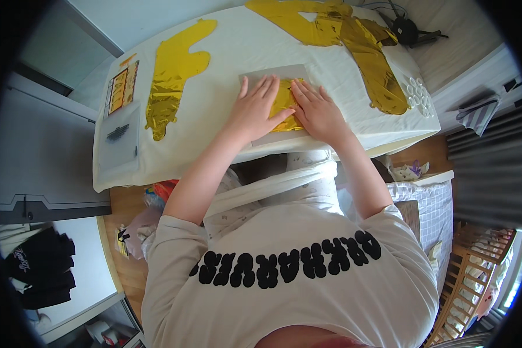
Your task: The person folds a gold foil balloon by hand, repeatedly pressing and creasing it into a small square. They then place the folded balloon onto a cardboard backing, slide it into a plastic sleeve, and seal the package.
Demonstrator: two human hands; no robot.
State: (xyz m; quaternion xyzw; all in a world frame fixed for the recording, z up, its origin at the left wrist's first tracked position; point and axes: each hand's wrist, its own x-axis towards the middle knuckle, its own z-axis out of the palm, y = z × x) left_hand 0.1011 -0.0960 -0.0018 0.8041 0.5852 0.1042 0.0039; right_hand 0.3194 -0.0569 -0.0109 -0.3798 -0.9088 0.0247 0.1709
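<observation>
Shiny metallic gold foil [285, 100] brightens a plain grey board [300, 71]. To the board's left, a yellow-gold foil shape [181, 62] glints against an off-white tablecloth [229, 37]; to its right, a second foil shape [372, 62] shows darker, bronze-tinged gold. Far left of the board, a card [123, 86] mixes red, orange and yellow. Nearer the camera wearer than the board, pale trousers [313, 188] bear a small scattered print and a white T-shirt [290, 307] carries bold black lettering. Right of the board, bedding [432, 211] displays a grey-and-white check.
</observation>
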